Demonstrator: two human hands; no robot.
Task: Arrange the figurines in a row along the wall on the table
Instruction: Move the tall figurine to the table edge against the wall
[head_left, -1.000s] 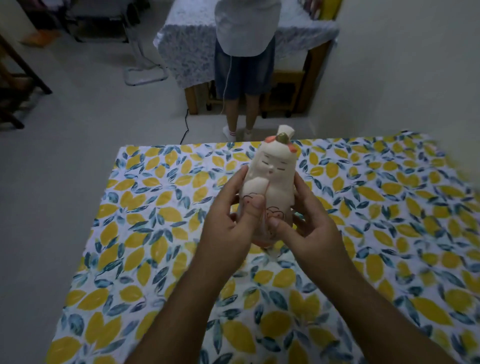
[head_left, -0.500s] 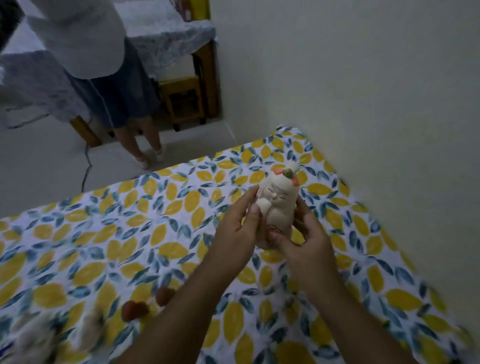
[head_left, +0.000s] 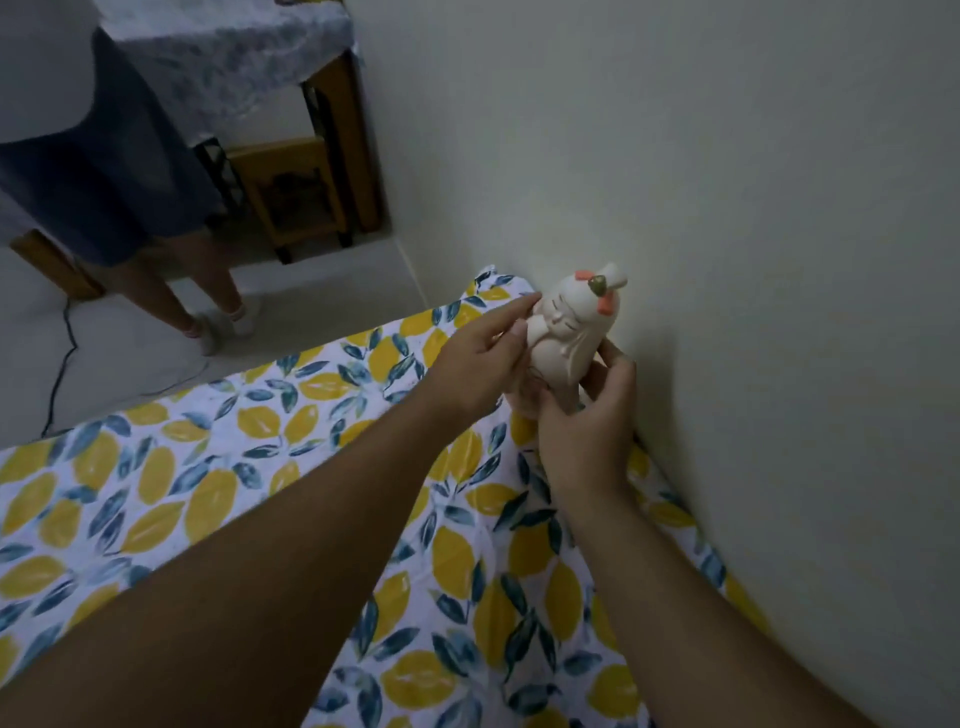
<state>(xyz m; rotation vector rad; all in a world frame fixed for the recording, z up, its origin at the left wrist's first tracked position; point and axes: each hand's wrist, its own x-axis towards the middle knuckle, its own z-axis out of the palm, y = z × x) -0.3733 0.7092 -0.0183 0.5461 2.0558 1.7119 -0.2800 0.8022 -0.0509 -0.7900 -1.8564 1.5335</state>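
Note:
A cream ceramic figurine (head_left: 569, 338) with orange bows and a small green-gold topknot is held upright at the far corner of the table, right beside the wall (head_left: 727, 208). My left hand (head_left: 480, 364) grips its left side with thumb and fingers. My right hand (head_left: 587, 421) holds its lower body from the right and below. Its base is hidden by my fingers, so I cannot tell whether it touches the table. The table (head_left: 218, 467) wears a cloth printed with yellow lemons and blue leaves.
Another person (head_left: 104, 171) in a blue skirt stands on the floor beyond the table's far edge. Behind them are a second covered table (head_left: 234, 57) and a wooden stool (head_left: 291, 192). A black cable (head_left: 65, 358) runs across the floor.
Both hands have carried the figurine away from the middle of the table to the far right corner next to the wall. My view has swung right toward the wall.

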